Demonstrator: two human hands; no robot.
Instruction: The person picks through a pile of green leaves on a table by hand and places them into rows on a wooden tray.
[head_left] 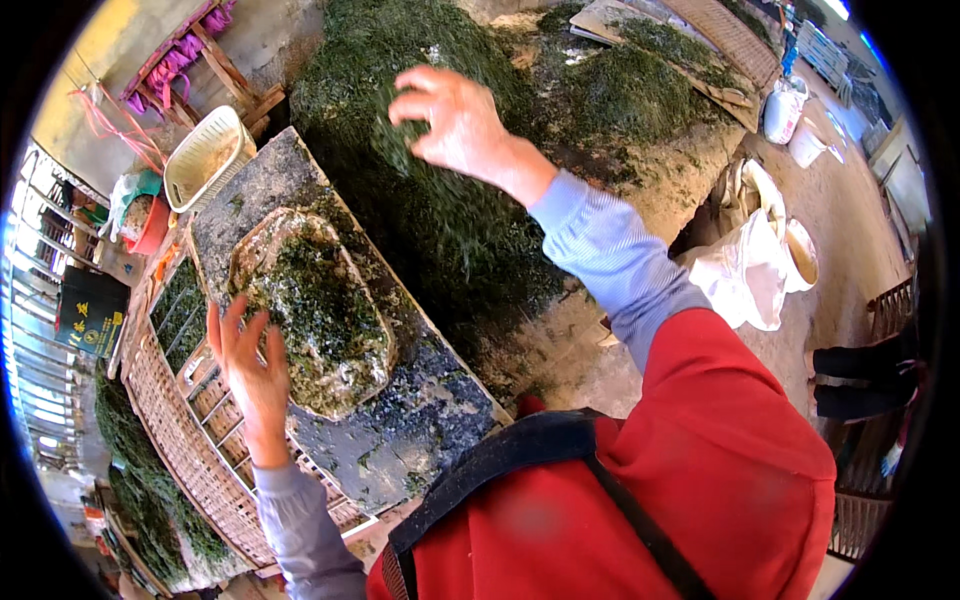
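Note:
My left hand (250, 370) has its fingers spread at the near left edge of a shallow rounded tray (385, 355). Dark green shreds, like chopped seaweed or leaves, lie heaped (315, 290) in that tray, which rests on a dark, crumb-strewn board (400, 450). My right hand (455, 120) is raised over a big mound of the same green shreds (350, 70), its fingers curved and apart. Blurred shreds show just below that hand. No firm hold on anything is visible in either hand.
Left of the board stands a large woven basket (165, 410) with a pale metal rack (215, 400) over it. A cream plastic basket (210, 150) sits by the board's far corner. White sacks (740, 270) and a white bucket (805, 145) stand at the right.

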